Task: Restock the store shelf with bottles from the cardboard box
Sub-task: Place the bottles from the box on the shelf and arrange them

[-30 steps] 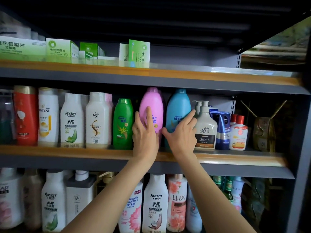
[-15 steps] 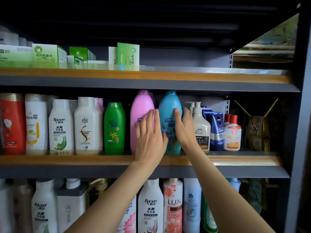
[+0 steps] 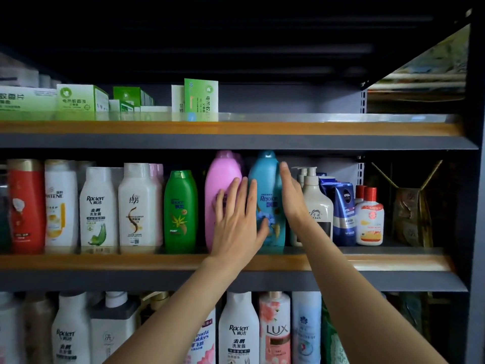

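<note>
A pink bottle (image 3: 221, 177) and a blue Rejoice bottle (image 3: 265, 179) stand upright side by side on the middle shelf (image 3: 380, 261). My left hand (image 3: 237, 219) lies flat with straight fingers across the front of both, its thumb on the blue bottle's lower part. My right hand (image 3: 291, 195) is straight-fingered against the blue bottle's right side, between it and a white pump bottle (image 3: 316, 206). The cardboard box is out of view.
Left of the pink bottle stand a green bottle (image 3: 180, 211), white bottles and a red one. Right of the pump bottle are blue Nivea tubes (image 3: 345, 211), small red-capped bottles and a gold bag. Green boxes fill the top shelf; more bottles line the bottom shelf.
My left hand slid right from the pink bottle onto the gap between both bottles. My right hand moved from the blue bottle's front to its right side and straightened upward.
</note>
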`<state>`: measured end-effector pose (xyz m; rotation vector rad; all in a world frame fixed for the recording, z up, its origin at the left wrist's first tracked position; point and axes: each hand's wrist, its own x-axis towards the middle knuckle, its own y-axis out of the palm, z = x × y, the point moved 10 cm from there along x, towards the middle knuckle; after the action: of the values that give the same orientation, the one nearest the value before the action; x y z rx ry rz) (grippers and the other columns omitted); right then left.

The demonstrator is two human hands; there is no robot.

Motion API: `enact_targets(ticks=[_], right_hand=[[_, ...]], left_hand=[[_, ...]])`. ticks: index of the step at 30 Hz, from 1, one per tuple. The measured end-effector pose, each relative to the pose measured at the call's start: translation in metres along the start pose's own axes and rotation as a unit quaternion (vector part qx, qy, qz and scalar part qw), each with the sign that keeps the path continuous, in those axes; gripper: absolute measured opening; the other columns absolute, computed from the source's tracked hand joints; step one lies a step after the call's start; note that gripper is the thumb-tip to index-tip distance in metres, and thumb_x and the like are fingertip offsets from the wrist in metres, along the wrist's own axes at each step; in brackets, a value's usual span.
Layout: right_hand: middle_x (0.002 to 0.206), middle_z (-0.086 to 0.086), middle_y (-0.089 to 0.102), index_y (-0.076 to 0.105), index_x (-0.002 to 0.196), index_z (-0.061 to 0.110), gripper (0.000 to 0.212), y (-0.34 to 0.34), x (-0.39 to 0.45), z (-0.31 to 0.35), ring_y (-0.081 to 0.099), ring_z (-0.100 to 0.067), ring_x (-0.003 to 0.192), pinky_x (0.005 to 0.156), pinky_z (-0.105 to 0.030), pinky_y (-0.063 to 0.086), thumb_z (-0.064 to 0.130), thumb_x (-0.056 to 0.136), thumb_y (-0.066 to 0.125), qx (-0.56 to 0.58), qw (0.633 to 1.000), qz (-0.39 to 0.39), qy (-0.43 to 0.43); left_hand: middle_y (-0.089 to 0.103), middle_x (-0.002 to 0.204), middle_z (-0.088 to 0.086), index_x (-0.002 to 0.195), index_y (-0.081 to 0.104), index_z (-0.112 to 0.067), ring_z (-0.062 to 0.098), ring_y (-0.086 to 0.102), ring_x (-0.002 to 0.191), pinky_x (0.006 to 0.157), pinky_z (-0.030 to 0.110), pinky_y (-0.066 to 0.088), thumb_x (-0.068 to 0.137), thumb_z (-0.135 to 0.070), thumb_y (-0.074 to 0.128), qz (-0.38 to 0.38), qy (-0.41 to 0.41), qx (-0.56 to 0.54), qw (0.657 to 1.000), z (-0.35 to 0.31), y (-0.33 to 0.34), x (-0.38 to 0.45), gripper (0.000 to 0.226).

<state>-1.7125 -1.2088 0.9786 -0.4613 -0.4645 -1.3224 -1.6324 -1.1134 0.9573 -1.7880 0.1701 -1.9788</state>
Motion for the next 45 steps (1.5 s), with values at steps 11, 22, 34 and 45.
enact_targets(ticks=[11, 22, 34, 45], right_hand=[[0.094, -0.003, 0.065, 0.062, 0.081, 0.018, 0.055, -0.001, 0.014, -0.005, 0.061, -0.014, 0.082, 0.082, -0.029, 0.047, 0.061, 0.093, 0.03, 0.027, 0.998, 0.007, 0.063], [0.119, -0.007, 0.064, 0.057, 0.124, 0.014, 0.116, 0.0, 0.014, -0.03, 0.063, -0.023, 0.106, 0.1, -0.041, 0.046, 0.096, 0.043, 0.04, 0.111, 0.985, 0.005, 0.129], [0.101, -0.01, 0.07, 0.065, 0.106, 0.01, 0.073, -0.005, 0.028, -0.027, 0.065, -0.025, 0.096, 0.098, -0.04, 0.048, 0.072, 0.082, 0.033, 0.125, 0.985, -0.019, 0.118], [0.149, 0.004, 0.035, 0.019, 0.149, 0.024, 0.058, -0.005, -0.029, 0.011, 0.039, -0.01, 0.133, 0.11, -0.027, 0.033, 0.028, 0.098, 0.045, -0.134, 0.967, 0.011, -0.218]], left_hand=[[0.044, 0.143, 0.013, 0.141, 0.031, -0.008, 0.028, 0.038, 0.135, 0.109, 0.045, 0.019, 0.081, -0.044, 0.037, 0.002, 0.006, -0.005, 1.0, 0.002, 0.004, -0.001, 0.07], [0.044, 0.143, 0.014, 0.14, 0.034, -0.006, 0.029, 0.039, 0.135, 0.109, 0.045, 0.019, 0.082, -0.043, 0.037, 0.007, 0.006, -0.019, 1.0, 0.003, 0.003, -0.001, 0.069], [0.043, 0.14, 0.024, 0.146, 0.023, -0.027, 0.038, 0.035, 0.135, 0.109, 0.048, 0.014, 0.078, -0.055, 0.038, 0.008, 0.008, -0.028, 1.0, -0.011, 0.004, -0.006, 0.075], [0.04, 0.142, 0.024, 0.144, 0.026, -0.023, 0.039, 0.037, 0.132, 0.109, 0.052, 0.02, 0.065, -0.056, 0.045, 0.004, -0.002, -0.042, 0.999, -0.011, 0.003, -0.005, 0.087]])
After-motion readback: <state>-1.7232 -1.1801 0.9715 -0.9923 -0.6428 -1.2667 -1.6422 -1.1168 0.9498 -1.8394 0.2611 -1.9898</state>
